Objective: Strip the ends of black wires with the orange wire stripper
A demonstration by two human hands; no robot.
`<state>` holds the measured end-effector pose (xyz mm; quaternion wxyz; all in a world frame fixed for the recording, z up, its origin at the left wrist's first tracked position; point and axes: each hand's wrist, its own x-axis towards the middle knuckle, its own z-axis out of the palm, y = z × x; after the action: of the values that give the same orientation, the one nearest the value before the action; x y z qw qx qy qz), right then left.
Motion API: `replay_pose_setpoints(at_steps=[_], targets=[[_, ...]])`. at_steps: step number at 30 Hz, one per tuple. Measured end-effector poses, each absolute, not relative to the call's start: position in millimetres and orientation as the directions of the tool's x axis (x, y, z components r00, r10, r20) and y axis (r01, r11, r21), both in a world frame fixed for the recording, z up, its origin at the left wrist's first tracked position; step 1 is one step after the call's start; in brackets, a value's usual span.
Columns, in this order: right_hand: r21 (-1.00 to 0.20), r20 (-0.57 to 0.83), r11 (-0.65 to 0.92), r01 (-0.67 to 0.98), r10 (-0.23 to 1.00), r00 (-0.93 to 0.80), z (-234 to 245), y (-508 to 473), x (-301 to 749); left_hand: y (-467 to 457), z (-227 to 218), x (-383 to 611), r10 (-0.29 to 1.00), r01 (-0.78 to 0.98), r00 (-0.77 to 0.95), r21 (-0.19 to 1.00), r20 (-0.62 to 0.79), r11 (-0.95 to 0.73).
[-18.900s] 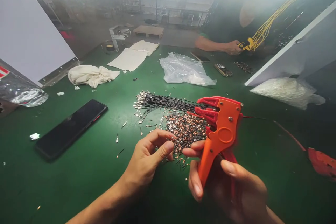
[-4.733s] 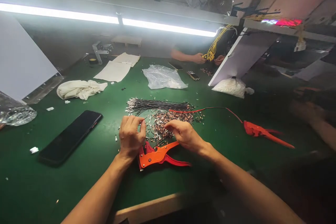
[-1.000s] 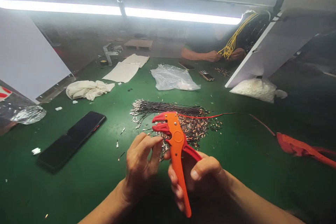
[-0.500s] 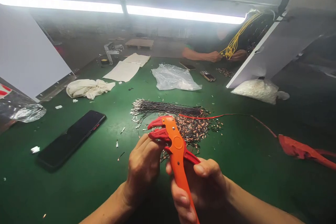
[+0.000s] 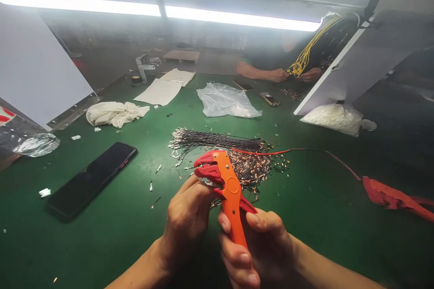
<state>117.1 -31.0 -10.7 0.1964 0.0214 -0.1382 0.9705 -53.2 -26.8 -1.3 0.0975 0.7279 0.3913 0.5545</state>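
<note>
My right hand (image 5: pixel 244 248) is wrapped round the handles of an orange and red wire stripper (image 5: pixel 232 185), held upright with its red jaws pointing left. My left hand (image 5: pixel 190 212) is closed just under those jaws, fingers curled; whatever it may be gripping is hidden behind them. Past the tool lies a bundle of black wires (image 5: pixel 220 139) with metal terminals at the left end. A heap of short black wire pieces with bare copper ends (image 5: pixel 257 169) spreads in front of the bundle.
A black phone (image 5: pixel 93 180) lies at left, a white cloth (image 5: pixel 117 114) behind it. Farther back are paper sheets (image 5: pixel 159 89) and a clear plastic bag (image 5: pixel 227 99). At right sits a second red and orange tool (image 5: pixel 389 194). A co-worker's hands (image 5: pixel 310 74) hold yellow wires across the table.
The wire stripper's red jaws have come closer together, and my right hand's fingers have squeezed tighter on the handles. My left hand stays almost in place beside the jaws.
</note>
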Motion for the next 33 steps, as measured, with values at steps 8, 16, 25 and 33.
replay_pose_setpoints(at_steps=[8,16,25,33], targets=[[-0.340,0.142,-0.819,-0.462,0.441,-0.886,-11.2,-37.1,114.7,-28.2,-0.4,-51.3,0.713,0.464,0.060,0.613,0.699,-0.640],[-0.395,0.078,-0.784,-0.479,0.491,-0.868,-6.0,-41.9,115.6,-29.8,-1.0,-49.2,0.713,0.385,0.045,0.646,0.700,-0.659],[-0.439,0.038,-0.766,-0.471,0.507,-0.861,-0.3,-42.5,114.2,-32.5,3.3,-44.7,0.701,0.390,-0.014,0.649,0.713,-0.653],[-0.466,0.013,-0.766,-0.443,0.495,-0.869,-1.8,-43.3,116.3,-36.4,3.4,-43.3,0.743,0.369,-0.047,0.703,0.668,-0.609]])
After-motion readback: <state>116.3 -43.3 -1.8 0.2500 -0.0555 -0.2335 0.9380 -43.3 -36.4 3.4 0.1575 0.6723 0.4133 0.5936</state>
